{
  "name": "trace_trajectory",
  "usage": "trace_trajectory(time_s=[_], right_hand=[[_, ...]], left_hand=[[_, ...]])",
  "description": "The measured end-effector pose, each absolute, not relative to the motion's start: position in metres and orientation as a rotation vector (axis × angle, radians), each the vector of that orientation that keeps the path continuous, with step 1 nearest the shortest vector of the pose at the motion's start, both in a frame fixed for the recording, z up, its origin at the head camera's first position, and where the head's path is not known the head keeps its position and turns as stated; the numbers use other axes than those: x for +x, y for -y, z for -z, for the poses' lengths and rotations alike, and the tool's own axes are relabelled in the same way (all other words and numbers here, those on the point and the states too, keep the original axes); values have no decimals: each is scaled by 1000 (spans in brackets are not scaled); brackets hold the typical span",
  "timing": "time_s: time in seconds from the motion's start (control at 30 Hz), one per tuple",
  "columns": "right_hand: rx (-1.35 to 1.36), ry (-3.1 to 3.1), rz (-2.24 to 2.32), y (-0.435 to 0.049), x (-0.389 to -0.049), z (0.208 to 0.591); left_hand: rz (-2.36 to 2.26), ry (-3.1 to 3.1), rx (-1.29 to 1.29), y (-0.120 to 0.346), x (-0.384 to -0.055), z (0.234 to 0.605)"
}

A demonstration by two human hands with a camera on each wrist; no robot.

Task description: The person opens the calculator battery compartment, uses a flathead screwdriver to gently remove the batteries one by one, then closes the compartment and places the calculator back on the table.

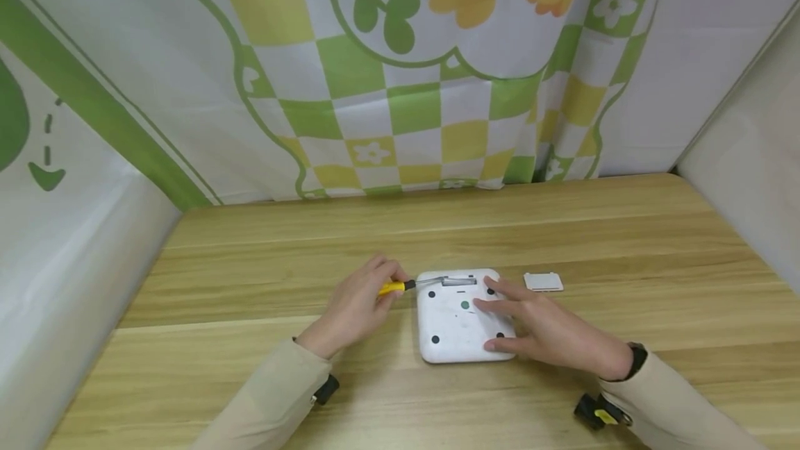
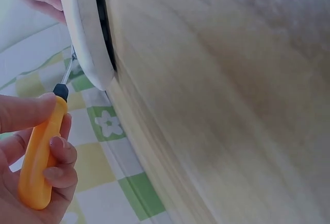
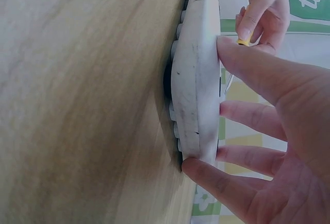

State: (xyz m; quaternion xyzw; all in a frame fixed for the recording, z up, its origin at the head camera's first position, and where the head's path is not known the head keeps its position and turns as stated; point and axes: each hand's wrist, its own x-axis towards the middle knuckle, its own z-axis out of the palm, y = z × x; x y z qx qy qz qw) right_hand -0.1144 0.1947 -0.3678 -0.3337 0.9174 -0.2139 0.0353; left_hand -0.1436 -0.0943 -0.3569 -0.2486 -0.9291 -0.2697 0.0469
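A white calculator (image 1: 456, 339) lies face down on the wooden table; keys (image 3: 174, 49) show along its underside in the right wrist view. Near its far edge is an uncovered battery slot (image 1: 459, 282), whose contents are too small to tell. My left hand (image 1: 359, 304) holds a screwdriver (image 2: 38, 157) by its yellow handle, thumb and fingers around it. The metal shaft points right, its tip at the slot's left end. With fingers spread and fairly straight, my right hand (image 1: 544, 328) rests on the calculator's back and right edge. The white battery cover (image 1: 544, 282) lies to its right.
Behind the table (image 1: 262, 255) hangs a checked, flowered cloth (image 1: 356, 117). White sheeting (image 1: 81, 228) borders the left side, and a pale wall (image 1: 756, 144) borders the right. Dark wrist straps with small devices (image 1: 590, 412) sit at both cuffs.
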Motion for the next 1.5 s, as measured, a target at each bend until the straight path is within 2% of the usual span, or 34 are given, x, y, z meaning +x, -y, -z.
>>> trace_trajectory(time_s=[0.63,1.5], right_hand=[[-1035,-2801,689,-194,-116,368],[-1009,-2797,686,-195,-114,368]], left_hand=[[826,2920,-671,95,-139,356],[749,3056,-385,111,-136,355]])
